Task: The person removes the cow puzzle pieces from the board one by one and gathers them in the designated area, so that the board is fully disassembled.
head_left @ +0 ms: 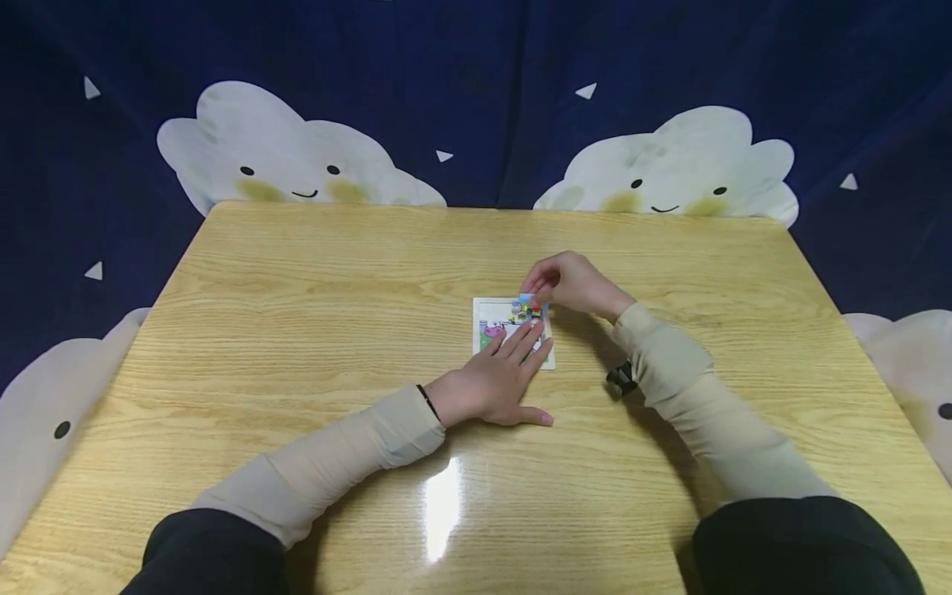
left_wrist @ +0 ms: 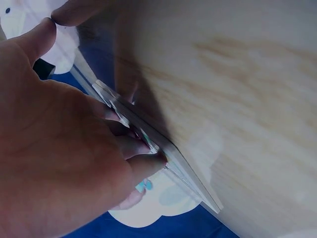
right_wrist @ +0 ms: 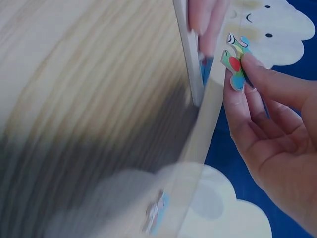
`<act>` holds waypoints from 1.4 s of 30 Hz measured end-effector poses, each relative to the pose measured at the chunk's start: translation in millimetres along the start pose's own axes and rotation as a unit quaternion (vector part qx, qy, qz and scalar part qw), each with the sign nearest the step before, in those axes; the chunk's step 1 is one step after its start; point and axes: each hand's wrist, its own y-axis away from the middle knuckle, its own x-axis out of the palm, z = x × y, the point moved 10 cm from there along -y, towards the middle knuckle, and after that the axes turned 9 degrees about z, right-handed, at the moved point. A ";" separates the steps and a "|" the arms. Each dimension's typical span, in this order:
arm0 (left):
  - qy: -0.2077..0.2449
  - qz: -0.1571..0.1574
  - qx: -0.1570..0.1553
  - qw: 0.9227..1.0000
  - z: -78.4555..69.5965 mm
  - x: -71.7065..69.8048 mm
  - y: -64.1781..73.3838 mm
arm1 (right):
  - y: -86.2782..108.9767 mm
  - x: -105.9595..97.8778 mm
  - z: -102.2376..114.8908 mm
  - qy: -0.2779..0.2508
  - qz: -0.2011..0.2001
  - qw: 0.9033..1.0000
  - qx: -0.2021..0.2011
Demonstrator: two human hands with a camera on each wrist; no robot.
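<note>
A small square jigsaw puzzle tray (head_left: 476, 318) with a white border lies mid-table; a cow's pink muzzle shows in its picture. My left hand (head_left: 498, 384) lies across its near part with fingers spread and nearly straight, covering much of the picture. In the left wrist view the fingertips (left_wrist: 157, 159) touch the tray's face. My right hand (head_left: 573, 283) is over the tray's far right corner. Between thumb and fingers it pinches a jigsaw piece (right_wrist: 235, 64), coloured green, red and blue. From the head view, the right fingers partly hide this piece.
The pale wooden table (head_left: 312, 273) spreads around the tray, backed by a dark blue curtain (head_left: 476, 99) printed with clouds. A black device (head_left: 621, 378) is on my right wrist. Low in the right wrist view a small blue-and-white patch (right_wrist: 156, 212) shows on the tabletop.
</note>
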 end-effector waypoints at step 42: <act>-0.012 -0.016 -0.003 1.000 -1.3 -1.8 2.7 | 75.7 -84.3 -124.2 0.035 -0.033 0.988 0.144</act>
